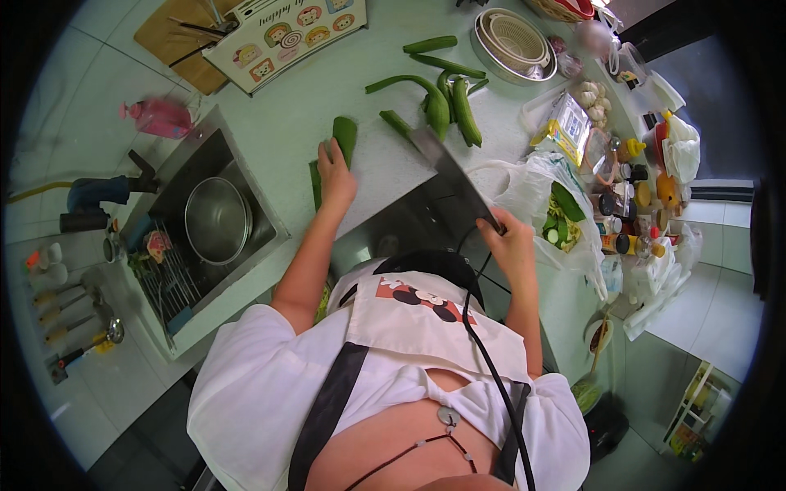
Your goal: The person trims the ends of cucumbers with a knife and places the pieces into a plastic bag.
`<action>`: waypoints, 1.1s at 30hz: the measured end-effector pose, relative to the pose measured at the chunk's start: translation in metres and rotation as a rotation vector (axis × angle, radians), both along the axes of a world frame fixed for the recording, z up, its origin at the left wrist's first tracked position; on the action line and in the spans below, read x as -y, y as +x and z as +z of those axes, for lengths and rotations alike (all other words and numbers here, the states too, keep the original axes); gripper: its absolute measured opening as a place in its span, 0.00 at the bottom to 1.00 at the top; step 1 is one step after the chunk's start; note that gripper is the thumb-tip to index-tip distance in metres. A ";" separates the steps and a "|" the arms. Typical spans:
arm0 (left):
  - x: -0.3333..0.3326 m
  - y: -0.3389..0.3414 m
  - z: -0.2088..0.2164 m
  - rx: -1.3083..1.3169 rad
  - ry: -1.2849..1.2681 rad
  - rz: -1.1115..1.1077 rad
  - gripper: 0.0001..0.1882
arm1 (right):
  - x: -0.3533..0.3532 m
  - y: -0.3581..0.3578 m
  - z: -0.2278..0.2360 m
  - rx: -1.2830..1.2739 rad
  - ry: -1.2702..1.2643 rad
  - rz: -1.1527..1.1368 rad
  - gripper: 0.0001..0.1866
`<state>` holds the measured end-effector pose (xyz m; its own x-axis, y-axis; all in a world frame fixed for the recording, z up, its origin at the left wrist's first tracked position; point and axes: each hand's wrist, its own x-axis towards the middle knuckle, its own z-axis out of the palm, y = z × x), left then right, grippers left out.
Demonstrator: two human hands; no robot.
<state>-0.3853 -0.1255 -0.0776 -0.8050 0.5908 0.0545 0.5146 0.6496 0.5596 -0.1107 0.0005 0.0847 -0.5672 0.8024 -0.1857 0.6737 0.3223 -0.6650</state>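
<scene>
My left hand (336,178) rests at the counter's edge, its fingers closed on a thick piece of green gourd (345,137). Another narrower green piece (315,185) lies against its left side. My right hand (506,235) grips the handle of a cleaver (452,173), whose broad blade slants up and left above the counter's front edge. Beyond the blade tip lies a short green gourd piece (395,123). Several more long green gourds (438,106) lie loosely grouped farther back, one with a curved neck.
To the left is a sink (260,233) holding a metal pot (218,221). A white plastic bag (532,184) with green scraps sits right of the cleaver. Nested colanders (514,42), garlic (591,98), a wipes pack (565,127) and several bottles crowd the right side. A decorated holder (286,41) stands behind.
</scene>
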 end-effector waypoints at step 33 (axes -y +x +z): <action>-0.111 0.010 -0.010 -0.472 -0.055 -0.596 0.19 | -0.028 0.021 -0.035 -0.025 -0.007 -0.327 0.13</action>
<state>-0.3755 -0.0141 -0.0876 -0.2475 0.9300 0.2718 0.9637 0.2074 0.1679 -0.0897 0.0281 0.0498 -0.2841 0.9415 -0.1814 0.7241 0.0866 -0.6842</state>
